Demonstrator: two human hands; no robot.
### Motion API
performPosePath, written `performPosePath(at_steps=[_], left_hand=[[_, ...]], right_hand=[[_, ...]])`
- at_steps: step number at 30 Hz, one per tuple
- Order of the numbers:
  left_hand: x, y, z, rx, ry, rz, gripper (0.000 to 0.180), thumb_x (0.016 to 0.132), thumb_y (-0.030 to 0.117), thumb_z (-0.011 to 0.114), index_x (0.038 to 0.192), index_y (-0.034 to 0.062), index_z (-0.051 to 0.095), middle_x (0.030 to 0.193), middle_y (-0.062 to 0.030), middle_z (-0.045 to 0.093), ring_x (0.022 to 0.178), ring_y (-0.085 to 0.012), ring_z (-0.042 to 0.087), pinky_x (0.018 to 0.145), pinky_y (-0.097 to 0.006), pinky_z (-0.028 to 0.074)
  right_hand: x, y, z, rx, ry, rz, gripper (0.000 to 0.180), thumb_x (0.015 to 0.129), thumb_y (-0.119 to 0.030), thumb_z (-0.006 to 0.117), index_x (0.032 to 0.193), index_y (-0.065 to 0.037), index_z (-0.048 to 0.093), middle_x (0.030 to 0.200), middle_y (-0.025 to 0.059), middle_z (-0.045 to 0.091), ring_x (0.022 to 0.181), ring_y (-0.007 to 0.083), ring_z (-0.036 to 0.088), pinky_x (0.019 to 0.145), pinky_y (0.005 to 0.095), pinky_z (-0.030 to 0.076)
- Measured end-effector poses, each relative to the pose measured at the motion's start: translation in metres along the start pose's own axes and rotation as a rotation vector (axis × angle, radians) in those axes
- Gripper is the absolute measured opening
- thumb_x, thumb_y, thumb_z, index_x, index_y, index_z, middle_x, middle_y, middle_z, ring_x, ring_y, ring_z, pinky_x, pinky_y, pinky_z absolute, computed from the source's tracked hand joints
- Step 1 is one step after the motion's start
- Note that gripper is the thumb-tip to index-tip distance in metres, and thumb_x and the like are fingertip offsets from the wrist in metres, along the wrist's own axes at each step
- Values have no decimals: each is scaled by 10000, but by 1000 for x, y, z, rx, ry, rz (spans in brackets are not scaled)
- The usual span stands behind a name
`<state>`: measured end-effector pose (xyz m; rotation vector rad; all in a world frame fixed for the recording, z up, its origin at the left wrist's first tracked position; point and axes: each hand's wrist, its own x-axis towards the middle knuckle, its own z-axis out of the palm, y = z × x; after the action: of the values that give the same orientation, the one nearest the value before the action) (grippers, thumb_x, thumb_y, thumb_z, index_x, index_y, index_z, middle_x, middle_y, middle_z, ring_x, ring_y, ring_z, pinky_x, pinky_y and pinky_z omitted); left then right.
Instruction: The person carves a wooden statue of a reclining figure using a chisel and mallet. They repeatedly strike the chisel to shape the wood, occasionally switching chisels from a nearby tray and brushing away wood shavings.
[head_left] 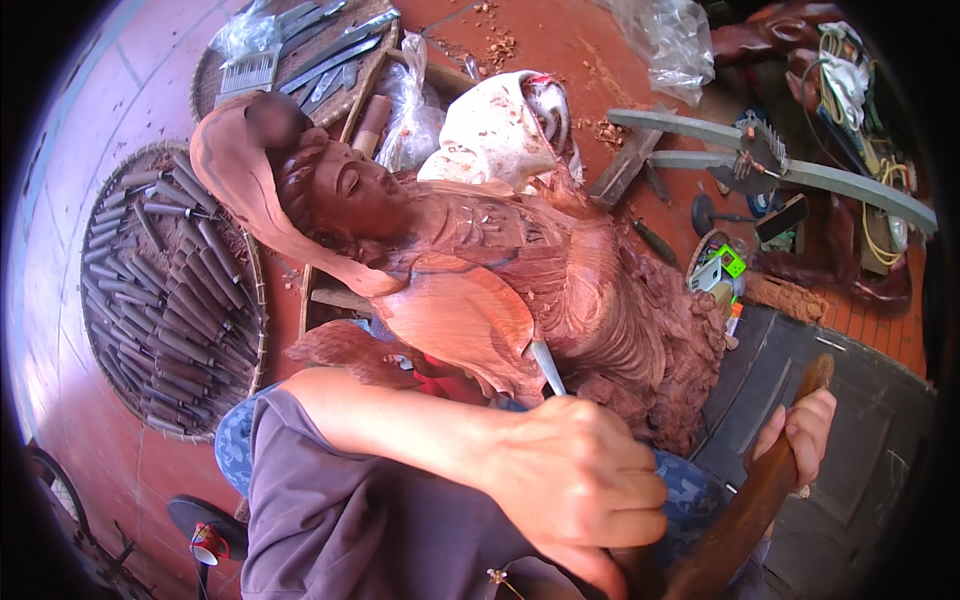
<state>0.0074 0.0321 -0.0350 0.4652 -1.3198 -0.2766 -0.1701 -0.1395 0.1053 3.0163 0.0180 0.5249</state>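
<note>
A reddish wooden carving point(480, 290) of a robed figure lies across in front of me, head to the left. My left hand point(575, 480) is closed in a fist around a chisel point(547, 368). Its metal blade points away from me, the tip at the lower edge of a smooth, rounded part of the carving. The chisel's handle is mostly hidden by the fist. On the right, my right hand point(803, 437) wraps its fingers round a long wooden mallet point(735, 525), which slants down toward the lower edge, close beside my left hand.
Left of the carving, a round woven tray point(262, 330) holds many wood-handled tools. Another tray point(205, 75) behind bears flat metal blades. A white cloth point(490, 130) lies beyond the carving. A long metal clamp point(850, 185) and a dark panel point(860, 440) are at right.
</note>
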Motion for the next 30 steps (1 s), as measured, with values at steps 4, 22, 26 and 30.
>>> performPosePath(at_steps=[4,22,26,30], left_hand=[[2,-5,4,110,90,57,516,847,587,571,703,92,556,619,1,478,497,-139,489,394,-291,372],[6,7,1,75,-156,-42,463,718,491,683,809,56,555,726,-38,507,622,-192,571,502,-321,473],[8,8,-2,53,-133,-78,468,741,505,673,803,57,553,720,-40,502,606,-201,567,473,-329,463],[13,4,-10,38,-84,-57,477,940,501,533,850,43,631,780,-38,559,593,-138,559,431,-253,376]], right_hand=[[-7,3,8,129,77,-2,295,823,90,583,971,-85,398,762,69,459,622,213,427,632,434,392],[-4,-1,16,158,12,74,276,800,71,633,873,-80,414,729,60,477,601,215,468,599,412,390],[-2,-2,15,149,-8,84,279,800,69,637,857,-81,409,722,58,474,596,215,465,594,409,388],[1,-6,7,175,1,107,279,793,75,633,848,-83,410,720,56,472,594,212,459,594,416,387]])
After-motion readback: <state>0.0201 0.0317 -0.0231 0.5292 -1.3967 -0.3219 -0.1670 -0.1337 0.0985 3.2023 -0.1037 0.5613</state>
